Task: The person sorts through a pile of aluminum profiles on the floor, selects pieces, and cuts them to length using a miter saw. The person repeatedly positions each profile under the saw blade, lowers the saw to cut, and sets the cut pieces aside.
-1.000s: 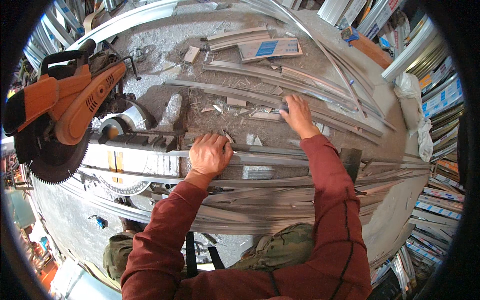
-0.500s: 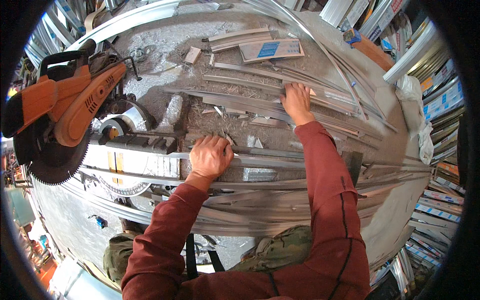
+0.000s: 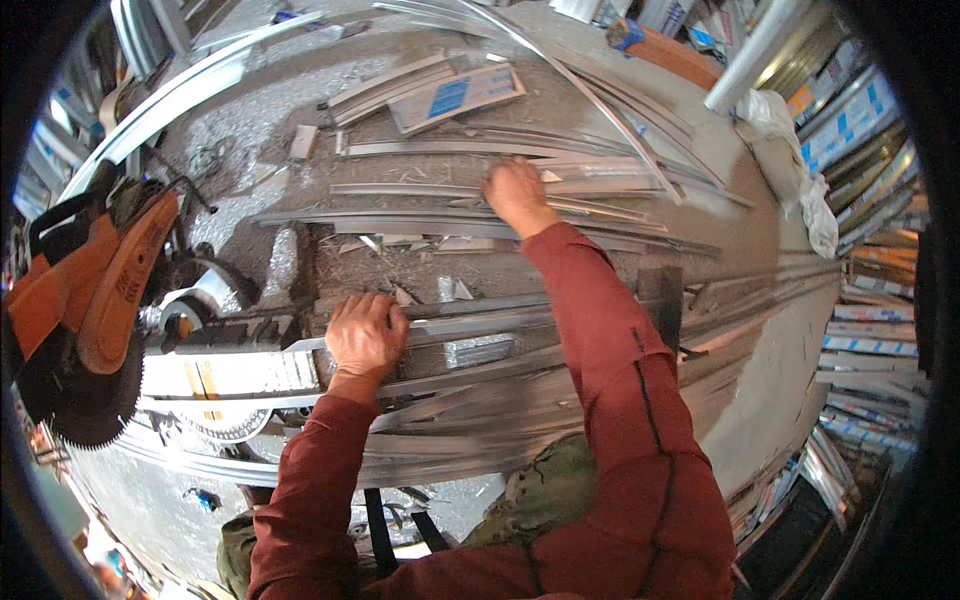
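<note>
My left hand (image 3: 366, 335) is closed over a long silvery metal strip (image 3: 470, 318) beside the saw's fence; its fingertips are hidden. Farther off and to the right, my right hand (image 3: 517, 195) has its fingers curled down onto a thin metal strip (image 3: 410, 189) in a loose pile. What lies under those fingertips is covered. At the left stands an orange and black mitre saw (image 3: 125, 285), its toothed blade (image 3: 85, 395) raised above the bright saw base (image 3: 240, 374). A short, shiny piece of metal (image 3: 478, 350) sits just right of my left hand.
Several offcuts and shavings litter the dusty surface. A flat piece with a blue label (image 3: 455, 97) lies beyond my right hand. Long strips (image 3: 480, 412) run across in front of me. Racks of profiles (image 3: 870, 345) and a white bag (image 3: 820, 215) stand at the right.
The view has shifted, so the saw, strips and hands appear farther left. Both hands keep nearly the same places against the strips around them.
</note>
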Tool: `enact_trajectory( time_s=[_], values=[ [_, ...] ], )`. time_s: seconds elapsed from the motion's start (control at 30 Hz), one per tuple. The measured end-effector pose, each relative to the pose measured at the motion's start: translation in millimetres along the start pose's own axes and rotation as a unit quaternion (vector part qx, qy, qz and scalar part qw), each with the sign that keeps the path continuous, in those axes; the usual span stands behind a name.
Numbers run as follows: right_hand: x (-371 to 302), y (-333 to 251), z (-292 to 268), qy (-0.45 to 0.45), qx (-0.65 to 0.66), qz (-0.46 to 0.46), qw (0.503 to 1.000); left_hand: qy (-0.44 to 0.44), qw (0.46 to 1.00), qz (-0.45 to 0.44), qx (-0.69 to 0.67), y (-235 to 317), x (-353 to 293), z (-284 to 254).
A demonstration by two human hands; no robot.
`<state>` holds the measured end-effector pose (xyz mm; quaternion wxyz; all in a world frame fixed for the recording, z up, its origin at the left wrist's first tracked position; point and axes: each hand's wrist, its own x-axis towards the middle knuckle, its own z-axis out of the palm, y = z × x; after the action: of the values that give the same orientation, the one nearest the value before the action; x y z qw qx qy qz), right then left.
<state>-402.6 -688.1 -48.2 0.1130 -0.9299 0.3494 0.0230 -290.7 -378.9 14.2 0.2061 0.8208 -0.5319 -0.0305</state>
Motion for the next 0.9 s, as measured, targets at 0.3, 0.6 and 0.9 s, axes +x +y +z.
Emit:
enact_trajectory(
  time_s=[0.3, 0.6, 0.9],
  values=[
    [-78, -31, -52, 0.072, 0.125, -0.083, 0.986, -0.01, 1.0, 0.012, 0.008, 0, -2, 2],
    [-92, 66, -60, -0.005, 0.033, 0.087, 0.996, -0.023, 0.999, 0.019, 0.012, -1, -2, -5],
    [-32, 119, -15, 0.02, -0.01, 0.065, 0.998, 0.015, 0.999, 0.03, 0.014, 0, -2, 4]
  ],
)
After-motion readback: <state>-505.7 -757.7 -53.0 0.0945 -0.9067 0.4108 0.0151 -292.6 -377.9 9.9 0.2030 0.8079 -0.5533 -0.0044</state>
